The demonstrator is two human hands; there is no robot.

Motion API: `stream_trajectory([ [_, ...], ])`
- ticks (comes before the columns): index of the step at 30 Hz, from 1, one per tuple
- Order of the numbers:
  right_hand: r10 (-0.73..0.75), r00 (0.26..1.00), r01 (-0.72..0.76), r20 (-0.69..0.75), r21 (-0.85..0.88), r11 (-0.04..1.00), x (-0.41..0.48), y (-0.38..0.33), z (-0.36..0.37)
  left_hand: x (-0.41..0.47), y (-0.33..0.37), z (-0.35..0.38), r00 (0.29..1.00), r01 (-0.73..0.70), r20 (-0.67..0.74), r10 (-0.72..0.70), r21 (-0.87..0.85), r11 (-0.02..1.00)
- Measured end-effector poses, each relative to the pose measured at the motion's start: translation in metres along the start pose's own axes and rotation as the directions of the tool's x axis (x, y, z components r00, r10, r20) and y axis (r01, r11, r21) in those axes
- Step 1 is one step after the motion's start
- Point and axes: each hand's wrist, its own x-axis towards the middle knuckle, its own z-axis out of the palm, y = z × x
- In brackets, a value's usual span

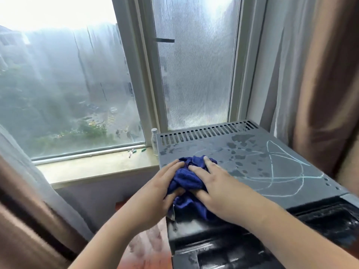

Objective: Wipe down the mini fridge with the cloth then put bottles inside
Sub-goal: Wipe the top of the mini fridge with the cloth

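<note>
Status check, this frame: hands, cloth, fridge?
Left hand, right hand press blue cloth on fridge top. Wet spots, pale scribbles unwiped. Bottle on sill, not blocking.

Home rm, high up: curtains (pixel 320 78), window (pixel 73 90) w/ sill (pixel 97 167).
</note>
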Motion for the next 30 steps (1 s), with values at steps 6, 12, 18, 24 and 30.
stream_trajectory([
  [6, 0.131, 0.991, -0.13, 0.012, -0.06, 0.99, 0.115, -0.001, -0.01, 0.105, -0.066, -0.024, 0.998, 0.03, -0.055, -0.028, 0.035, 0.999],
  [12, 0.244, 0.97, -0.244, -0.01, -0.036, 0.969, 0.18, -0.007, -0.015, 0.162, -0.098, -0.041, 0.998, 0.049, -0.042, -0.049, -0.003, 0.999],
  [18, 0.23, 0.972, -0.232, -0.042, -0.07, 0.97, 0.179, -0.008, -0.015, 0.154, -0.095, -0.041, 0.996, 0.05, -0.071, -0.05, -0.008, 0.999],
  [24, 0.086, 0.996, -0.084, 0.01, -0.118, 0.989, 0.097, 0.0, -0.015, 0.077, -0.068, -0.028, 0.996, -0.081, -0.034, 0.082, 0.032, 0.996],
  [30, 0.063, 0.994, -0.056, 0.094, -0.079, 0.995, -0.011, 0.006, -0.004, -0.002, -0.017, -0.005, 0.983, -0.134, 0.146, 0.112, 0.147, 0.98],
])
